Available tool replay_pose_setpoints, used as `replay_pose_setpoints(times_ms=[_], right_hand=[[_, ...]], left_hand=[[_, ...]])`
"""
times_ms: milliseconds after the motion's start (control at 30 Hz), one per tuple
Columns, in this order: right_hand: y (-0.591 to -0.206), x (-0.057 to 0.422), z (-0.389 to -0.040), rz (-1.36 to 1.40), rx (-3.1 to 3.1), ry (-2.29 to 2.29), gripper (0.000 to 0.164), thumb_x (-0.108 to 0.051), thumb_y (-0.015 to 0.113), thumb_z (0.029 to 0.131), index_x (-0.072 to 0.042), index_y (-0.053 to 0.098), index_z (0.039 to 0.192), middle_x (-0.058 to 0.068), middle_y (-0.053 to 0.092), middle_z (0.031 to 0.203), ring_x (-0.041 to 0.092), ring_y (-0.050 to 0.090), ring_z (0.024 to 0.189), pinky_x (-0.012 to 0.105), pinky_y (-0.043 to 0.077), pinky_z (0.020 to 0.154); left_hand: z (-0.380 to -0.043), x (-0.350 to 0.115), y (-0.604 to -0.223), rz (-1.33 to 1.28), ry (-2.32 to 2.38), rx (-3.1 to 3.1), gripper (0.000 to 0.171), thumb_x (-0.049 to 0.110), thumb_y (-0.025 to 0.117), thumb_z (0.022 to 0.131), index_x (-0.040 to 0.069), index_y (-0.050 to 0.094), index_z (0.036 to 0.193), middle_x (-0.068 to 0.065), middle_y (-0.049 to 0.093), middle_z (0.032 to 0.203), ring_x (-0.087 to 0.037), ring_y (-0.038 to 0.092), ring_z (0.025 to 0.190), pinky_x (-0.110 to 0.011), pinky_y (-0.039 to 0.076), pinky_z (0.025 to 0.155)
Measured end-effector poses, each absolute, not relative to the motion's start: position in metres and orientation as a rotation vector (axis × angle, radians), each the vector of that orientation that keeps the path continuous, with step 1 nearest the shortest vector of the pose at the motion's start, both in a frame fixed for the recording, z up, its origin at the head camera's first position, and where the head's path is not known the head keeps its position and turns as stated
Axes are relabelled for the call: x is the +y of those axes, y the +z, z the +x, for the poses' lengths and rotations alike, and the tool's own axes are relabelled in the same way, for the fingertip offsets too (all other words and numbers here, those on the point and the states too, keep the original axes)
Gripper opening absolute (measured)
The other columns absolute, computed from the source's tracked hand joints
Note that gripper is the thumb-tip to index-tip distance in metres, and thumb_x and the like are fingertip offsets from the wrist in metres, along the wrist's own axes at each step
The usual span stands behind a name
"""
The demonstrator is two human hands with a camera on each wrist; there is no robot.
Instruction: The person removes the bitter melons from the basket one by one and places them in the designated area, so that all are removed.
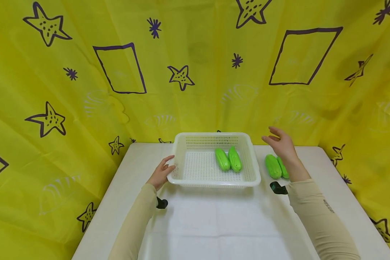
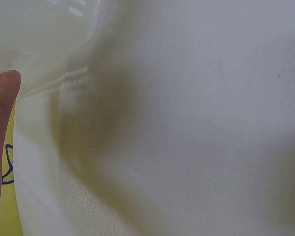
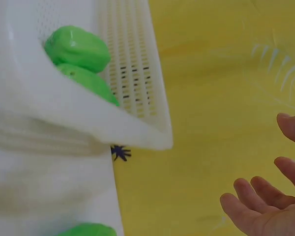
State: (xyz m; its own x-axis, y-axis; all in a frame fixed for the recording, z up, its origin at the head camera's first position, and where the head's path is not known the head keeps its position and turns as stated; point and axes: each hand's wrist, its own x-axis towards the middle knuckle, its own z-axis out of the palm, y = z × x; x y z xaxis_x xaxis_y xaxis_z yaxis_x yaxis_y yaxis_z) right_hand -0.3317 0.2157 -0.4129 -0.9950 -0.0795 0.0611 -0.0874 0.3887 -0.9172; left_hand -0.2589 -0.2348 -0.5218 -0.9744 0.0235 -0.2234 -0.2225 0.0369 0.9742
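A white plastic basket (image 1: pixel 195 183) with slotted walls stands toward the back of the table. Inside it, right of centre, two glossy green cucumber-like pieces (image 1: pixel 222 159) lie side by side; the right wrist view shows them past the rim. My left hand (image 1: pixel 160 174) touches the basket's left rim with extended fingers, a fingertip (image 2: pixel 9 81) showing right at the rim in the left wrist view. Right of the basket, my right hand (image 1: pixel 283 147) is raised with fingers loosely spread and nothing in them. Two more green pieces (image 1: pixel 273 167) lie below it, one partly hidden by the wrist.
A white cloth covers the table (image 1: pixel 214 220). Yellow curtain (image 1: pixel 195 104) with drawn stars and frames hangs close behind the table and along both sides. Dark wrist mounts (image 1: pixel 278 188) sit below both hands.
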Motion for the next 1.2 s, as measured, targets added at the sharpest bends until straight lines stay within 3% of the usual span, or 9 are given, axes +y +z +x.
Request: replay_pose_setpoints(times_ms=[333,633,1200], right_hand=[[-0.413,0.187,-0.341,0.236,-2.598,1.799,0.071,-0.029,0.063,0.096,-0.005,0.028,0.153,0.021,0.028,0.156,0.04,0.032,0.139,0.054,0.03,0.11],[-0.421,0.158,-0.354,0.27,-2.538,1.921,0.068,-0.024,0.064,0.096,-0.004,0.03,0.152,0.02,0.031,0.154,0.038,0.035,0.138,0.05,0.029,0.111],[-0.452,0.128,-0.377,0.376,-2.778,1.815,0.064,-0.022,0.063,0.096,0.0,0.034,0.149,0.023,0.033,0.152,0.042,0.037,0.135,0.053,0.032,0.109]], left_hand=[[-0.258,-0.235,-0.522,-0.199,2.075,2.114,0.051,0.019,0.056,0.1,0.029,0.039,0.147,-0.021,0.049,0.138,-0.031,0.058,0.108,-0.036,0.054,0.077],[-0.26,-0.236,-0.522,-0.237,2.025,2.145,0.052,0.026,0.059,0.099,0.033,0.039,0.147,-0.019,0.047,0.141,-0.032,0.057,0.112,-0.04,0.054,0.082],[-0.26,-0.235,-0.523,-0.222,2.025,2.143,0.052,0.023,0.058,0.1,0.031,0.038,0.148,-0.02,0.047,0.14,-0.032,0.056,0.113,-0.038,0.054,0.081]])
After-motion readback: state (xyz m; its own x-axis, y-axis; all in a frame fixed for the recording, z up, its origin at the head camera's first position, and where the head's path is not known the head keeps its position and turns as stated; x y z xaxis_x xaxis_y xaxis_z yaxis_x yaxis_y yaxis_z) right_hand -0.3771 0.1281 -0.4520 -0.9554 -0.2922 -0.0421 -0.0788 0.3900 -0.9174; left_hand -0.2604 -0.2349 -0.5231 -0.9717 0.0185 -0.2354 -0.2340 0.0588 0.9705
